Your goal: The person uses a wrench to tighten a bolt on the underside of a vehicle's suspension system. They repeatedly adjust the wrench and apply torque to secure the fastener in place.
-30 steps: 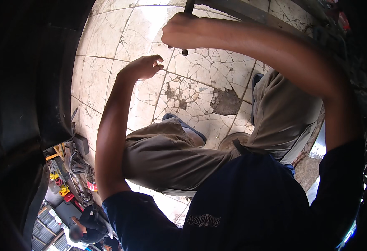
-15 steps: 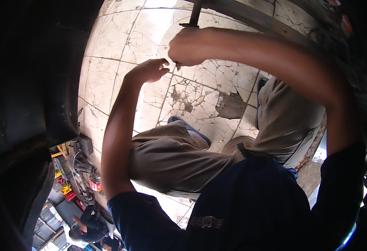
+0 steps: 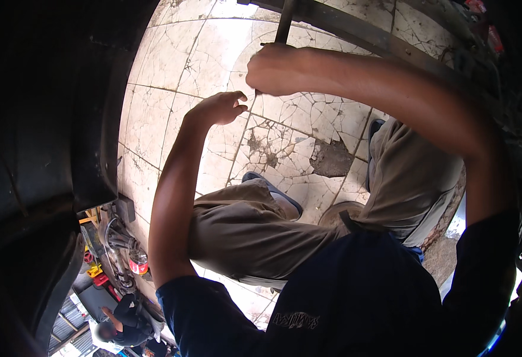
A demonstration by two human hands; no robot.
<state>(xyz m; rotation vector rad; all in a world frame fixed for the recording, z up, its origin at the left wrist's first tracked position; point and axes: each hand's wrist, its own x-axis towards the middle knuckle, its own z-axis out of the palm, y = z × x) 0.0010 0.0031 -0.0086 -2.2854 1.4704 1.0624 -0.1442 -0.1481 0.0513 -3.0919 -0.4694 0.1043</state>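
My right hand is closed in a fist near the upper middle. A dark rod runs down to it from the top edge, and a thin dark tip shows below the fist. How far the fingers wrap the rod is hidden by the back of the hand. Just left of and below it, my left hand hangs in the air with thumb and fingers bent and apart. Nothing shows in it, and a small gap separates it from the fist.
Cracked pale tiles lie beneath, with a broken patch between my feet. A long dark metal beam crosses the top. Large black panels fill the left. Tools and metal parts lie lower left, near another person.
The whole view has shifted slightly, so both hands appear a little lower and further right. The left hand's thumb and fingers look more spread. The right fist stays closed.
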